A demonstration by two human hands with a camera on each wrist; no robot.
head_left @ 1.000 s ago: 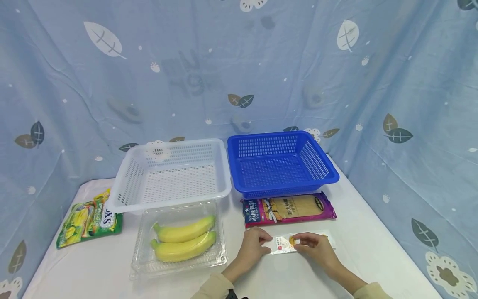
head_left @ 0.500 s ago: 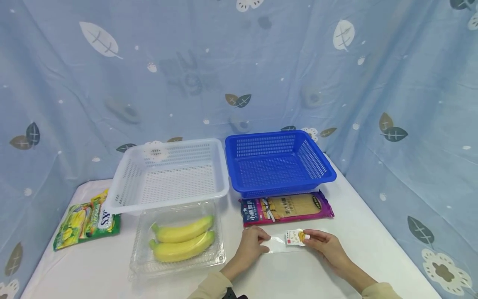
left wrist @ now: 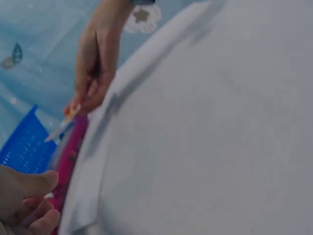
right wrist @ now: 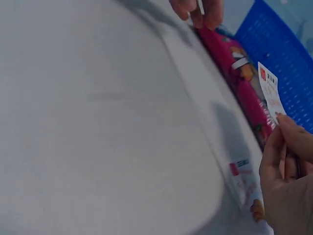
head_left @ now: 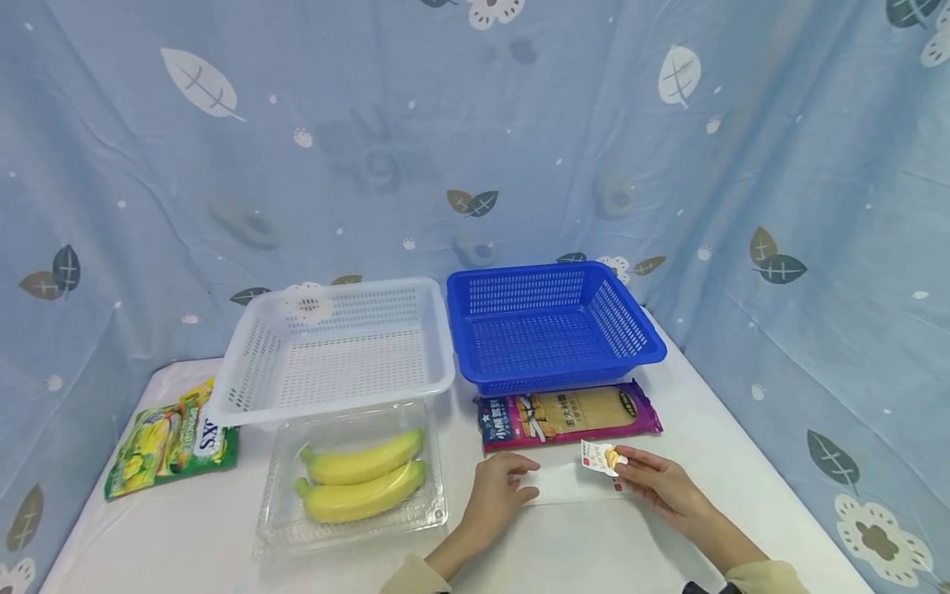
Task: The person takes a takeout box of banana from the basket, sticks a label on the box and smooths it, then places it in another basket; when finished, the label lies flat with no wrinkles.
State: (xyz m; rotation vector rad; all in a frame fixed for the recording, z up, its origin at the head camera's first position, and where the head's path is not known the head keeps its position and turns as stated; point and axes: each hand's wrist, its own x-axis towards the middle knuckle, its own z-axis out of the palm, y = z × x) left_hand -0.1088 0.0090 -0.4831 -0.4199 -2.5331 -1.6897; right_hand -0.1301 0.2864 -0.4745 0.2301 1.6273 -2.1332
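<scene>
My right hand (head_left: pixel 664 488) pinches a small white sticker (head_left: pixel 597 456) by its right end, between thumb and fingers. Orange-yellow pictures and red print show on the sticker, which is raised off a white backing strip (head_left: pixel 557 485) on the table. Another printed sticker (right wrist: pixel 242 178) lies on that strip, below the right hand in the right wrist view. At the strip's left end is my left hand (head_left: pixel 496 495), fingers loosely bent and thumb apart from them. In the left wrist view nothing shows between the left thumb (left wrist: pixel 41 183) and fingers.
Behind the hands lies a pack of spaghetti (head_left: pixel 586 415), in front of a blue basket (head_left: pixel 534 338). To the left are a white basket (head_left: pixel 356 367), a clear plastic box (head_left: pixel 404 521) with two bananas (head_left: pixel 364 491), and a green snack bag (head_left: pixel 174 441). A patterned curtain (head_left: pixel 386 206) surrounds the table.
The sticker has come away from the backing strip, and my right hand has moved right and lifted with it. My left thumb and fingers have spread apart at the strip's end.
</scene>
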